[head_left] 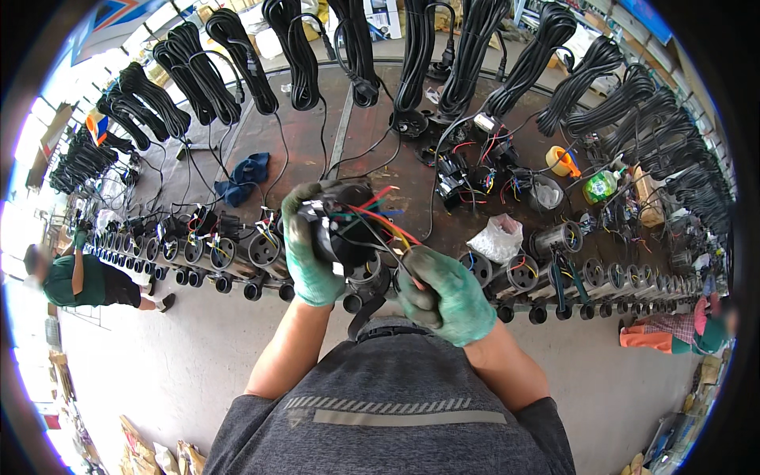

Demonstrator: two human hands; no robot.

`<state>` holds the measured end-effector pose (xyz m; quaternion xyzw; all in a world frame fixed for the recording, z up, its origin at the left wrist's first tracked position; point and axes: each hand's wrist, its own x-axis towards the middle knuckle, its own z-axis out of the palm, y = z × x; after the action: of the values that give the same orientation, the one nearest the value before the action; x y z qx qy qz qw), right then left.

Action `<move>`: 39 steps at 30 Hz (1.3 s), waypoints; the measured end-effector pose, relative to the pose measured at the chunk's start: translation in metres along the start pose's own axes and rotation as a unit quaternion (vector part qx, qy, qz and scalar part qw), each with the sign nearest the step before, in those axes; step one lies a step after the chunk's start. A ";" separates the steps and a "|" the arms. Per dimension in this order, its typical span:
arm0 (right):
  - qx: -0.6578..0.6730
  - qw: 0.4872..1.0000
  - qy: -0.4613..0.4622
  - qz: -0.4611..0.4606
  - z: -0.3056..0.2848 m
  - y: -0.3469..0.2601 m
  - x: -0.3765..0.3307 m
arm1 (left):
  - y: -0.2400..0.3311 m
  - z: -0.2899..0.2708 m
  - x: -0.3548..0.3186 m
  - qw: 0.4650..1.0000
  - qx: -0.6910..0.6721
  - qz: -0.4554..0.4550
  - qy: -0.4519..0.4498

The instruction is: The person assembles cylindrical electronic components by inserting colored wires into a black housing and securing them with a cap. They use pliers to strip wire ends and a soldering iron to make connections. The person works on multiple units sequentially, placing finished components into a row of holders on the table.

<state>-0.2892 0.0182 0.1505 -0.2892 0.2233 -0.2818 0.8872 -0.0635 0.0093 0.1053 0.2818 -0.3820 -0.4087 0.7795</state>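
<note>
In a green glove with dark, worn fingers, my left hand (310,245) is closed round a black round housing (346,237), held up above the near edge of the bench. Red, yellow, green and blue wires (380,218) stick out of the housing toward the right. My gloved right hand (445,294) pinches the ends of some of these wires, lower and to the right of the housing. Its fingertips partly hide what they grip. Below and behind the hands stands a row of metal cylinders (264,248) with wires in them.
Coiled black cables (291,55) line the bench's far side. On the dark bench top (317,127) lie a blue cloth (242,179), a yellow tape roll (560,161), a green bottle (600,187) and a white plastic bag (499,238). Two people stand at far left and right.
</note>
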 end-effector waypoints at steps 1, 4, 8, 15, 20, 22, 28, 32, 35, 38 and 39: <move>-0.055 0.997 -0.011 -0.046 -0.001 -0.003 -0.009 | 0.008 -0.001 0.003 0.996 -0.017 -0.065 0.051; -0.188 0.964 0.095 -0.161 -0.020 -0.008 -0.037 | 0.011 -0.020 0.012 0.980 -0.177 -0.093 0.021; -0.716 0.693 0.077 -0.041 -0.140 0.003 -0.091 | 0.002 -0.031 0.011 0.960 -0.215 -0.169 0.060; -0.692 0.682 0.188 -0.142 -0.085 0.007 -0.067 | -0.034 -0.009 0.003 0.936 -0.161 -0.307 0.057; -0.607 0.703 0.223 -0.297 -0.046 0.021 -0.011 | -0.049 0.007 -0.007 0.885 -0.183 -0.429 0.008; -0.595 0.695 0.208 -0.347 -0.063 0.019 -0.005 | -0.061 0.004 -0.008 0.887 -0.173 -0.428 0.013; -0.184 0.964 0.154 -0.111 -0.062 -0.007 -0.018 | -0.068 0.007 -0.017 0.914 -0.129 -0.381 -0.048; -0.201 0.962 0.151 -0.106 -0.080 0.001 -0.013 | -0.090 -0.008 -0.025 0.943 -0.058 -0.319 -0.067; -0.270 0.943 0.175 -0.083 -0.107 0.020 0.000 | -0.093 -0.004 -0.038 0.948 0.052 -0.304 -0.084; -0.252 0.933 0.246 -0.079 -0.123 0.035 0.009 | -0.105 -0.015 -0.047 0.935 0.165 -0.286 -0.133; -0.281 0.914 0.275 -0.102 -0.121 0.038 0.011 | -0.107 -0.019 -0.047 0.926 0.221 -0.270 -0.146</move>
<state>-0.3349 -0.0103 0.0351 -0.4588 0.4980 -0.3652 0.6389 -0.1110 -0.0021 -0.0026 0.4766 -0.4821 -0.5454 0.4929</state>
